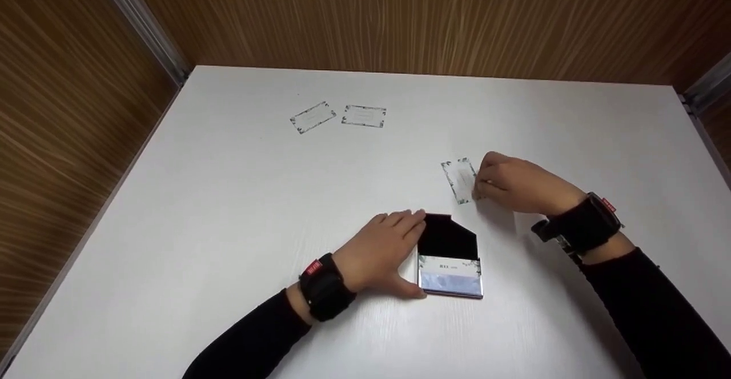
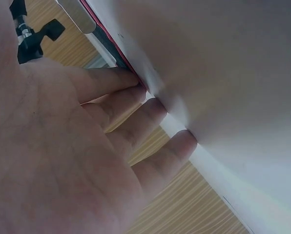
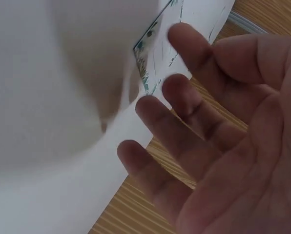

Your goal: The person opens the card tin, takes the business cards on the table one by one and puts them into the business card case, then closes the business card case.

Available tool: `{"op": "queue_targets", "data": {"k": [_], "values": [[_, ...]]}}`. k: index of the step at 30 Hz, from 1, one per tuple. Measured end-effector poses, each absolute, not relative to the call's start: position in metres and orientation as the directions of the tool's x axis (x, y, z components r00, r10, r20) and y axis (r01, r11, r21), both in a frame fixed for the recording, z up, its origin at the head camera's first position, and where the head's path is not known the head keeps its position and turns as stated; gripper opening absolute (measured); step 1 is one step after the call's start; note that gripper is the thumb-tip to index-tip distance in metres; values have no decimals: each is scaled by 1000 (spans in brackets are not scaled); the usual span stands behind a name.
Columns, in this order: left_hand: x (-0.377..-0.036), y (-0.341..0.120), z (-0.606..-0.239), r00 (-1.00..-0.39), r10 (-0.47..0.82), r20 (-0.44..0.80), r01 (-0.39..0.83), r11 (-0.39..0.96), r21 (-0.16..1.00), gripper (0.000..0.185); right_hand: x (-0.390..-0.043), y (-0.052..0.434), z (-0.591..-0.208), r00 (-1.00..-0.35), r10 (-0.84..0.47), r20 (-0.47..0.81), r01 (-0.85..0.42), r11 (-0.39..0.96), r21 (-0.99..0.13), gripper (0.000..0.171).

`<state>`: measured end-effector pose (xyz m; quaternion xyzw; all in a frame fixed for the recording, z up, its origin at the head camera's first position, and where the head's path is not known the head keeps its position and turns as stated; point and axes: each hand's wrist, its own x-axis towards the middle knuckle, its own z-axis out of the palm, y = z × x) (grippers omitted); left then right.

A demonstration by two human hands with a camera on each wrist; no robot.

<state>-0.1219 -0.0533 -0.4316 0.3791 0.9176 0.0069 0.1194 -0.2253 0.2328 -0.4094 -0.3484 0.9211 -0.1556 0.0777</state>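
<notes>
The open card case (image 1: 450, 265) is steadied by the flat left hand (image 1: 384, 253). A card (image 1: 460, 180) is pinched at its right edge by the right hand (image 1: 514, 184); with so thin a grip, it could be bent or dropped.

Head view high above the white table (image 1: 228, 225) looking down, wrist views close under each palm

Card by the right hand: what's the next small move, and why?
Probably lift the card off the table and bring it over to the case. The right hand has its fingertips at the card's edge, which looks partly raised, and the left hand steadies the case with its flap open. Whether the grip is firm, I cannot tell.
</notes>
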Motion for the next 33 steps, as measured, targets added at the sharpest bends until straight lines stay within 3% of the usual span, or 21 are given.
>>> {"op": "queue_targets", "data": {"k": [2, 6, 9, 15, 22, 27, 33], "values": [[-122, -53, -431, -685, 698, -208, 695, 712, 100, 114, -227, 233, -411, -754, -655, -44, -604, 718, -346, 14], [-121, -53, -431, -687, 698, -205, 695, 713, 99, 114, -231, 232, -414, -759, -636, -135, -572, 752, -327, 56], [-121, -53, -432, -688, 697, -203, 692, 714, 105, 114, -233, 231, -417, -763, -625, -165, -559, 766, -317, 70], [-121, -53, -432, -690, 693, -208, 687, 718, 114, 114, -231, 232, -420, -775, -626, -86, -582, 760, -288, 61], [-121, -53, -430, -683, 695, -224, 689, 715, 121, 115, -221, 236, -419, -782, -623, -30, -582, 747, -322, 29], [-121, -54, -430, -684, 695, -221, 691, 715, 109, 114, -214, 233, -418, -801, -577, 161, -588, 707, -393, 20], [-122, -53, -432, -679, 709, -190, 707, 702, 88, 115, -205, 228, -415, -755, -545, 366, -653, 569, -500, 21]]}}
